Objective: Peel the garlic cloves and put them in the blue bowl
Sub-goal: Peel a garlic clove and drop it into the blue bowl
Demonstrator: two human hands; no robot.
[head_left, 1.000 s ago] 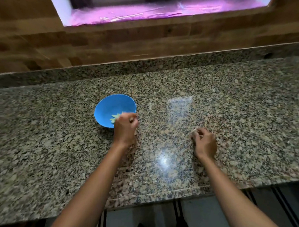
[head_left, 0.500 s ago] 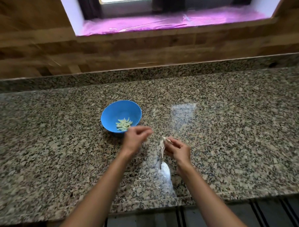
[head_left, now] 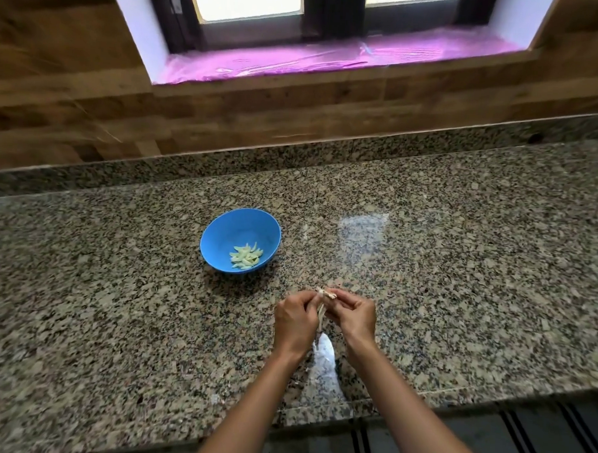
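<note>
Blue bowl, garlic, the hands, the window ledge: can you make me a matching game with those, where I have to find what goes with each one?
Things:
1. blue bowl
2. garlic clove
3. peeled cloves
4. window ledge

What goes with it:
A. covered in shiny pink film
B. pinched between the left hand and the right hand
C. lying in a pale heap inside the bowl
D. standing on the speckled counter, left of and beyond the hands

Right pairs: 1-D, 2-B, 3-C, 4-A
</note>
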